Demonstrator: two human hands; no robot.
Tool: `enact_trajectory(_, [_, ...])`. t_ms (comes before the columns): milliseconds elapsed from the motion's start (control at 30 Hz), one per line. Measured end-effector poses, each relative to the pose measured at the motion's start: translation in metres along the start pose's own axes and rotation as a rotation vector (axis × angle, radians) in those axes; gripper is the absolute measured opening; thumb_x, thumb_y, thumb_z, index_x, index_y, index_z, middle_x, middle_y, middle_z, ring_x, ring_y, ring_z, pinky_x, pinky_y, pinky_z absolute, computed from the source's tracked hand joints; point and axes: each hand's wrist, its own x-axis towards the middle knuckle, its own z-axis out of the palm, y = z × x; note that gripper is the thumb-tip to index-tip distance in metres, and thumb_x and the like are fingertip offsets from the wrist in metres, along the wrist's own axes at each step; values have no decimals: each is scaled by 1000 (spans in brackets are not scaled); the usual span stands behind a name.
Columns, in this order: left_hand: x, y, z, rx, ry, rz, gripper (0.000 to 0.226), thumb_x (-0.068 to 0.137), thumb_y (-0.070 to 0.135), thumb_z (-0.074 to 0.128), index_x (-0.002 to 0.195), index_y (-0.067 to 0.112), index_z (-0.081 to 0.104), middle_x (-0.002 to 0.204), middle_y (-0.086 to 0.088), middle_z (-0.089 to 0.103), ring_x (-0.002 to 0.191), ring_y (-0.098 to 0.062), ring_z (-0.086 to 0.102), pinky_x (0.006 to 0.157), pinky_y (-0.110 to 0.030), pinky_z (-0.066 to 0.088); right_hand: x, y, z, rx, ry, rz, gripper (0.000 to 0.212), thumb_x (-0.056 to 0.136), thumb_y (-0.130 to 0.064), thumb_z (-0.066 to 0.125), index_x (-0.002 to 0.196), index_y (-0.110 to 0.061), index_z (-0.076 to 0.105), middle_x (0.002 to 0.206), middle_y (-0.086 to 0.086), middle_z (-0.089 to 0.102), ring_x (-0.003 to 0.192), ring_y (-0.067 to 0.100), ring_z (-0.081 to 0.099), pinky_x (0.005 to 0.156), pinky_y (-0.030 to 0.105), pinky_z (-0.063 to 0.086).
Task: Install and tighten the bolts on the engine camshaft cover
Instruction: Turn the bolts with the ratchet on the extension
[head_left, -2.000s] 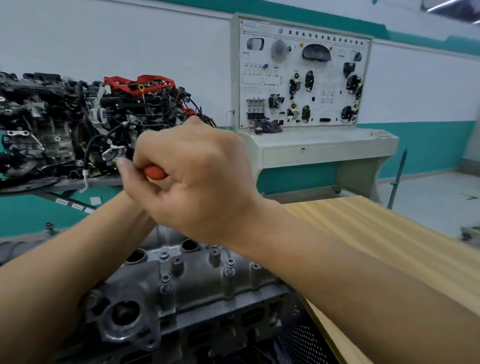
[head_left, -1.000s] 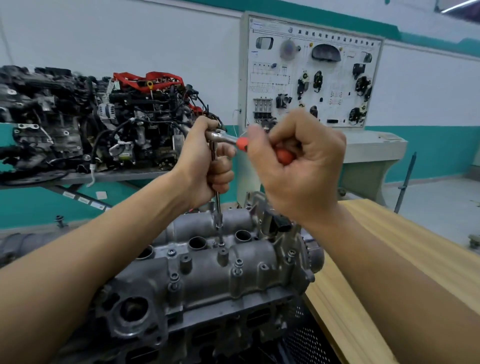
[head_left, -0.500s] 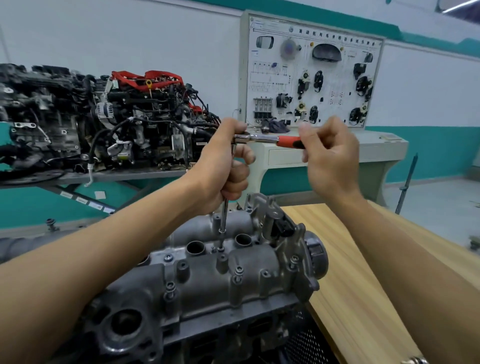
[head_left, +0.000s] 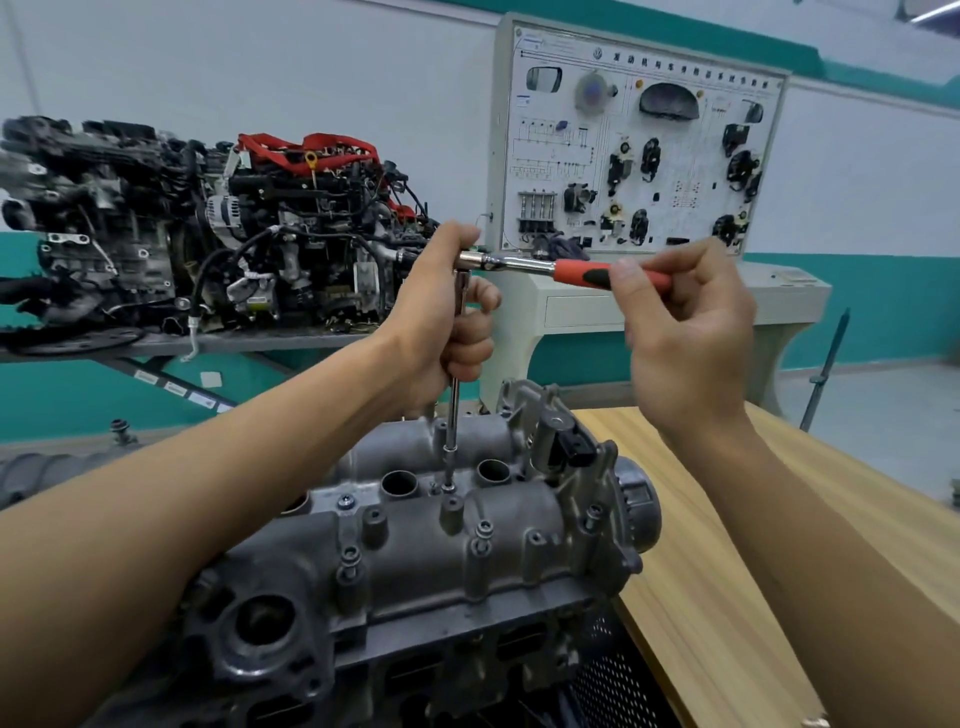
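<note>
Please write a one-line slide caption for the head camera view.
Left hand steadies the ratchet extension on a camshaft cover bolt while right hand holds the red-handled ratchet.

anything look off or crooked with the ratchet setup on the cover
Nothing stands out. The ratchet extension stands upright on a bolt in the camshaft cover, left hand steadying it, right hand on the red handle.
</note>
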Motion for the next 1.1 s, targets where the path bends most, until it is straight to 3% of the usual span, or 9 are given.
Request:
enact_trajectory(67, [-1,-1,-4,1,-32,14,60,91,68,38,63,16,46,44,4,18,43,-16,12,45,-24,14,8,3,1,-1,-63,83,15,95,-16,65,86,-19,54,70,3,53,62,16,48,55,25,41])
enact_trajectory(200, [-8,16,-5,-11,-82,104,63,90,73,36,63,17,48,50,4,20,47,-16,15,50,-31,13,26,2,-6,61,-119,227,6,96,-16,64,94,-14,59,74,4,61,61,11,55,54,18,44])
enact_trajectory(367, [-11,56,18,-1,-163,177,55,93,61,38,67,15,53,53,3,30,51,-17,21,52,-32,17,43,-22,-37,-54,-122,73,10,97,-24,61,88,-20,60,70,-2,66,61,7,59,54,19,46])
enact_trajectory(533, [-18,47,77,79,-258,106,46,98,42,36,84,9,64,57,0,38,51,-14,29,52,-31,24,42,-33,-98,-967,-104,-147,51,90,-61,38,92,-19,67,74,0,65,66,18,56,62,32,42])
enact_trajectory(633, [-27,23,133,106,-382,53,39,101,34,37,99,5,63,71,-10,51,53,-14,33,53,-30,25,19,-44,-131,-832,-186,-57,50,92,-66,36,102,-26,65,75,-7,67,70,15,63,62,34,47])
enact_trajectory(700, [-34,3,174,140,-480,29,28,103,26,38,103,7,59,77,-11,55,56,-14,38,53,-28,27,4,-48,-154,-705,-172,-64,32,97,-53,43,91,-29,63,66,-7,66,62,9,62,59,31,49])
enact_trajectory(767, [-41,-20,213,198,-589,16,26,103,20,39,94,8,61,69,-3,57,59,-12,43,55,-26,31,-10,-50,-185,-662,-128,-39,38,99,-46,45,78,-19,63,61,-4,63,54,7,59,55,27,46])
enact_trajectory(933, [-52,-78,282,307,-660,7,27,104,22,48,100,9,71,64,0,62,58,-13,52,55,-27,39,-29,-45,-301,-734,159,346,62,95,-54,45,76,3,57,51,5,42,43,13,36,44,28,28])
enact_trajectory(1100, [-61,-148,318,505,-744,7,30,106,29,44,94,18,70,59,9,45,52,-11,38,50,-27,30,-65,-38,-392,-597,267,982,39,96,-44,55,66,-19,52,51,-1,39,39,11,27,43,22,23])
